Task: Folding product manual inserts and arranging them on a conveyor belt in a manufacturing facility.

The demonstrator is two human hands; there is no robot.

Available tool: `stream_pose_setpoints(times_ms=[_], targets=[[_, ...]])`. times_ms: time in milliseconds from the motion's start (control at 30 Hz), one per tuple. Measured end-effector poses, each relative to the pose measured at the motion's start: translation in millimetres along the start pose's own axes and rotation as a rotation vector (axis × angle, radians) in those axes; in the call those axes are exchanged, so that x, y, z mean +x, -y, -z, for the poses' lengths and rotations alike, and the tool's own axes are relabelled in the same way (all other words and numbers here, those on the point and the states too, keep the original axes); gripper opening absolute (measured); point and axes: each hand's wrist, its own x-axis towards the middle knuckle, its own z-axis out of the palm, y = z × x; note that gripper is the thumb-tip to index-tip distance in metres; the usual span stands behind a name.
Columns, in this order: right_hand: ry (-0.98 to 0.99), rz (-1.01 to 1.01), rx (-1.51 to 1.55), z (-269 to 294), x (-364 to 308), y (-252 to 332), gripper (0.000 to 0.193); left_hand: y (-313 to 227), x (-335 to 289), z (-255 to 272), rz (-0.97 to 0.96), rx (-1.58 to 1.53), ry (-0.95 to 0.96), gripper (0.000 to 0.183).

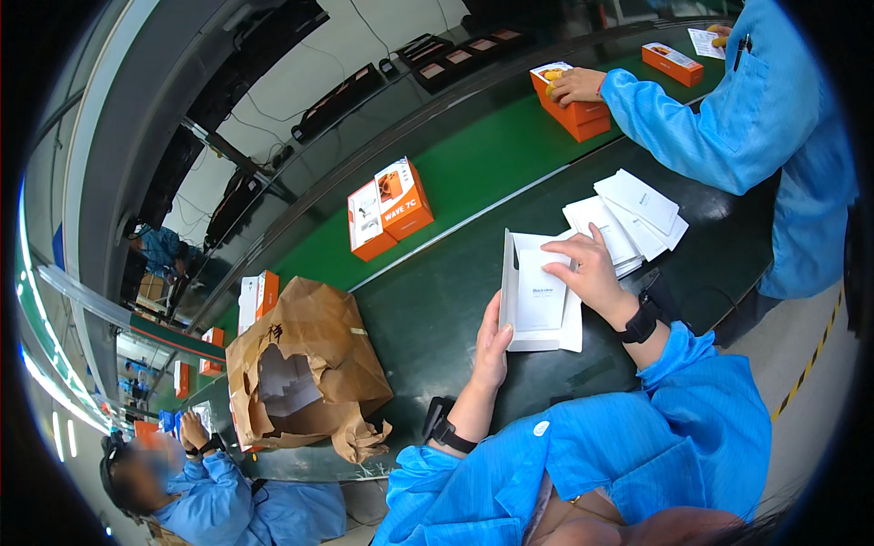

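Observation:
My left hand grips the near left side of a shallow white box tray, thumb over its edge. Inside lies a white booklet with small print. My right hand is over the tray's right side, thumb and forefinger apart on or just above the booklet; another finger points up. Whether its fingertips touch the paper is hard to tell. Beyond that hand, a fanned pile of white booklets rests on the dark green table.
A torn brown paper bag stands on the left. Orange-and-white boxes sit on the green conveyor across the table. At the upper right, a co-worker in blue handles an orange box. Another person sits at lower left.

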Motion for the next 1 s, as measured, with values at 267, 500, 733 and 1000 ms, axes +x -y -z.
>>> stream_pose_setpoints(times_ms=[267,500,733,1000], targets=[[0.079,-0.053,0.080,-4.2,0.7,1.2,0.012,6.7,-7.3,-7.4,0.070,-0.149,-0.068,0.074],[0.015,-0.121,0.227,-12.6,5.6,0.4,0.010,5.7,-10.9,-14.4,0.068,-0.196,-0.079,0.074],[0.048,-0.157,0.313,-21.7,12.5,6.0,0.013,11.9,-14.4,-10.7,0.073,-0.319,-0.158,0.062],[-0.113,-0.506,0.939,-34.4,-2.7,-4.1,0.061,9.6,-10.2,-4.9,-0.037,-0.264,-0.243,0.060]])
